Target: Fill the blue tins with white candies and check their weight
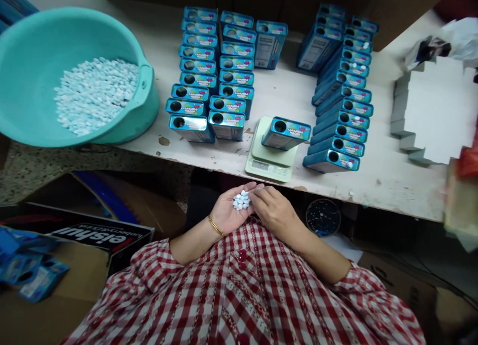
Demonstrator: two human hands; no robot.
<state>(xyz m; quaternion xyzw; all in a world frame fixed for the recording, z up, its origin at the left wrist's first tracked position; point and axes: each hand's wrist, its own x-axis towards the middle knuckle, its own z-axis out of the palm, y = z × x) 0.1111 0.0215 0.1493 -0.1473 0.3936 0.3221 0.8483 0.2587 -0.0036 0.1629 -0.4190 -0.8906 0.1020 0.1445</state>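
Observation:
My left hand [225, 207] lies palm up near my lap, cupped around a small heap of pale blue-white candies [242, 201]. Against that heap, my right hand [276, 210] has its fingers drawn together at the palm's edge; whether a candy is between them is hidden. Just beyond the hands, a small pale green digital scale [271, 172] sits at the table edge. On it stands an upright blue candy box [287, 131] with a round hole in its top. The scale's display is too small to read.
A turquoise tub [148, 93] of loose candies [97, 96] stands at the left. Rows of upright blue boxes [227, 106] and more boxes [338, 146] flank the scale on the white table [396, 183]. White cartons [433, 111] lie far right. An open cardboard box [82, 270] stands lower left.

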